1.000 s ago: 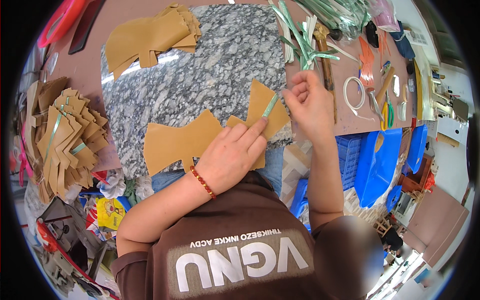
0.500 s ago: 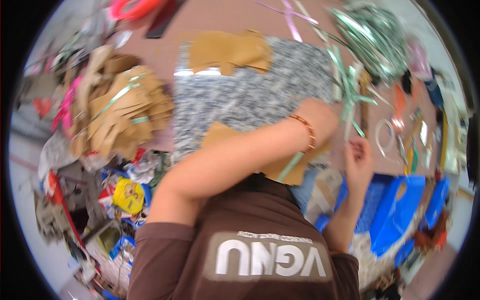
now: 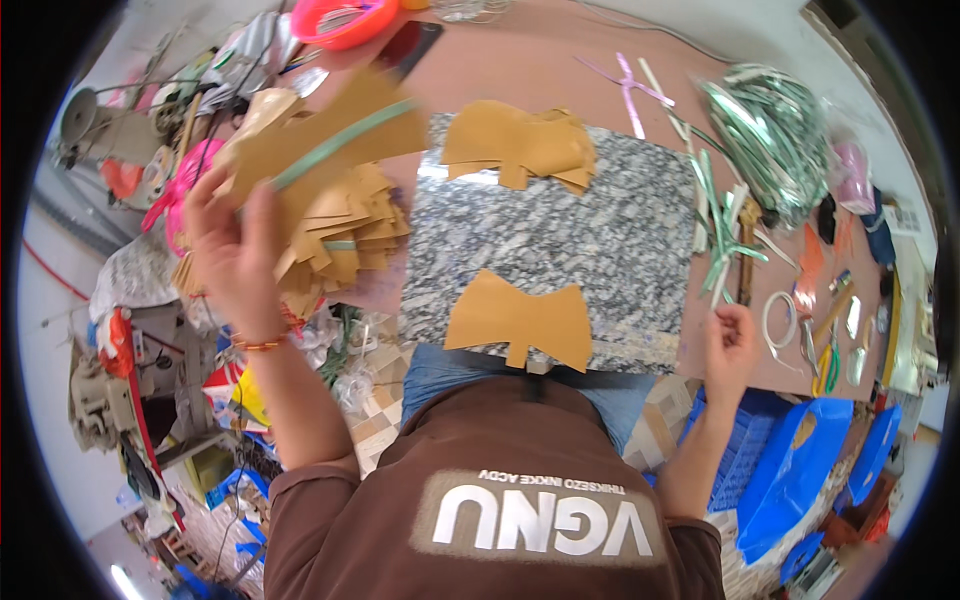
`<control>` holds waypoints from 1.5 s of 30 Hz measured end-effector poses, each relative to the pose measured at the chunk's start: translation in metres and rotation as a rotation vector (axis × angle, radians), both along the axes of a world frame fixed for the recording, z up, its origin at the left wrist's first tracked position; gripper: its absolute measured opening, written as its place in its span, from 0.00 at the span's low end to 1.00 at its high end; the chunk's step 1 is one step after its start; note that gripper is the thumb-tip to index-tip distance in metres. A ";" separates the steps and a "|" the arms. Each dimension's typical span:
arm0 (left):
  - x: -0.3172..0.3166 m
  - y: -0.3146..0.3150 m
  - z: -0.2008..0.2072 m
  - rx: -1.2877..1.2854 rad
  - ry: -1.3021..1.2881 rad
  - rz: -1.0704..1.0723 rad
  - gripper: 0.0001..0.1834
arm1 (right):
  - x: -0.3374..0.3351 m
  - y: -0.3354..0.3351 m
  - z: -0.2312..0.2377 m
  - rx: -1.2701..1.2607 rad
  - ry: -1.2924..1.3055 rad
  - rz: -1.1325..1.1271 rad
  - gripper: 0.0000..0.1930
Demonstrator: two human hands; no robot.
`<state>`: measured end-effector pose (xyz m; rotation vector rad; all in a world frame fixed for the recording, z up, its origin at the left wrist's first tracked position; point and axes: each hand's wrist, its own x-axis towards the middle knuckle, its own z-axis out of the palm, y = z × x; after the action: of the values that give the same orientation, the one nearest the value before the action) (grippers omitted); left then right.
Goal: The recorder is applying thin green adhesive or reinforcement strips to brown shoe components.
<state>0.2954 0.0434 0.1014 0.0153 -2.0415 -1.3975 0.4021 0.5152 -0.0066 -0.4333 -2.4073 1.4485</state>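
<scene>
The tan piece [image 3: 328, 124] in your left hand [image 3: 235, 255] is blurred — it hides part of the pile [image 3: 345, 218] — and the top edge crops the red bowl [image 3: 348, 37].

The left head-worn fisheye camera looks steeply down from above onto the desk [image 3: 510, 60], at close range. Its wide view takes in the wearer's brown T-shirt [image 3: 500, 435] along the lower edge.

the slab [image 3: 620, 255] lies on the table [image 3: 530, 60], cut pieces [image 3: 345, 210] piled left, strips [image 3: 722, 240] right.
</scene>
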 end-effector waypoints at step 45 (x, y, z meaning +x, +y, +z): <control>-0.096 0.310 -0.121 0.369 -0.778 -0.807 0.13 | -0.126 0.031 0.113 -0.800 0.532 0.199 0.10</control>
<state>0.1999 0.3532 -0.0199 -0.1441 -2.4852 -2.5739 0.2764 0.5458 0.1068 0.0516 -1.4272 2.2423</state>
